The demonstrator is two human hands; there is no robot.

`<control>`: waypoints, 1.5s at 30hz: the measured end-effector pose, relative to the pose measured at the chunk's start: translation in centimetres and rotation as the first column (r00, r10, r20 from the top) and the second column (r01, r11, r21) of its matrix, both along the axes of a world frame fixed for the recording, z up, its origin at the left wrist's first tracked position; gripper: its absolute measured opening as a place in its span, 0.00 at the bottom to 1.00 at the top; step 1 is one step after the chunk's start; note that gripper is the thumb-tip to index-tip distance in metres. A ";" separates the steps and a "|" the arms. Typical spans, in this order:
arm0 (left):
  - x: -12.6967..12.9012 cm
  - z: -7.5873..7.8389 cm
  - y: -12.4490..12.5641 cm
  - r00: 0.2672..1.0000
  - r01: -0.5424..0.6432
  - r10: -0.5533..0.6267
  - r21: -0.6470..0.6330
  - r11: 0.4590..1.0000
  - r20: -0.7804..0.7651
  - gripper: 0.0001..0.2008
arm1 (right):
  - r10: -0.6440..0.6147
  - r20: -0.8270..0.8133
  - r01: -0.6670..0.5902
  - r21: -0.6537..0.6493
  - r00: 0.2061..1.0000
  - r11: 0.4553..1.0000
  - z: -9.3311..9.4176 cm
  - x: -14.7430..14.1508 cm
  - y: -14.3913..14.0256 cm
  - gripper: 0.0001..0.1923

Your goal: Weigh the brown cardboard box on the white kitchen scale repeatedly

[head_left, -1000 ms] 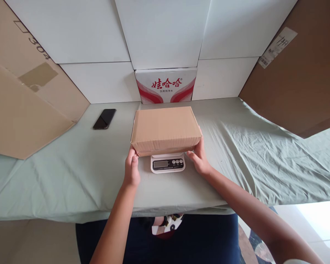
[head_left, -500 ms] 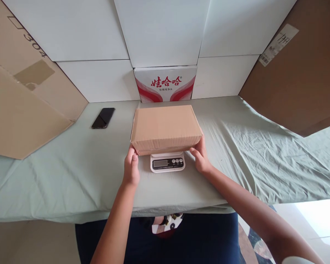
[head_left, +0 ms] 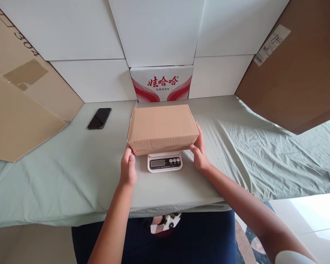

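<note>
A closed brown cardboard box [head_left: 162,123] is over a small white digital scale [head_left: 165,164], covering most of it. Only the scale's front panel with its display and round buttons shows; the display looks blank. My left hand [head_left: 128,168] grips the box's near left corner, thumb in front and fingers tucked beneath. At the right end, my right hand [head_left: 200,152] holds the box with its thumb at the front lower edge and fingers along the side. Whether the box rests its weight on the scale I cannot tell.
A black phone [head_left: 99,118] lies on the green cloth [head_left: 68,165] to the left. Behind stands a white and red carton [head_left: 162,84] against white panels [head_left: 85,29]. Large cardboard sheets flank the table, one on the left [head_left: 22,110] and one on the right [head_left: 286,80].
The whole view has shifted slightly. My right hand's fingers have moved up along the box's right side. The box stays over the scale, with both hands on it.
</note>
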State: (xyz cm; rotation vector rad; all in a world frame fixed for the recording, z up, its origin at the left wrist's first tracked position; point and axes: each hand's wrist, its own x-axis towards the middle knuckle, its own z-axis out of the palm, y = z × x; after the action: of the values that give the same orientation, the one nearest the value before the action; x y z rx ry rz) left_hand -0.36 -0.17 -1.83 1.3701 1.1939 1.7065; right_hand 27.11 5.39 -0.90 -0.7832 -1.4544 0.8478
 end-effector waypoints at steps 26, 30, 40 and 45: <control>0.6 0.8 0.2 0.984 -0.042 0.045 -0.023 0.999 0.171 0.42 | -0.169 -0.260 0.115 -0.210 0.951 0.971 1.6 0.9 2.2 0.33; 0.7 0.7 0.3 0.986 -0.067 0.072 -0.036 0.997 0.152 0.43 | -0.127 -0.254 0.076 -0.199 0.959 0.977 1.2 0.5 2.0 0.34; 0.7 0.6 0.4 0.986 -0.070 0.076 -0.043 0.997 0.148 0.43 | -0.066 -0.221 0.024 -0.188 0.973 0.982 0.5 0.4 1.9 0.37; 0.7 0.5 0.4 0.986 -0.062 0.067 -0.037 0.997 0.152 0.42 | -0.051 -0.230 0.004 -0.198 0.972 0.980 0.5 0.2 1.9 0.36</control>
State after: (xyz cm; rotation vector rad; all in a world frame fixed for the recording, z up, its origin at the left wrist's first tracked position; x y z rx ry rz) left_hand 0.35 0.25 -1.32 1.1703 1.1848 1.7953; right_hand 27.33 7.24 -0.39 -0.8183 -1.1605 1.0376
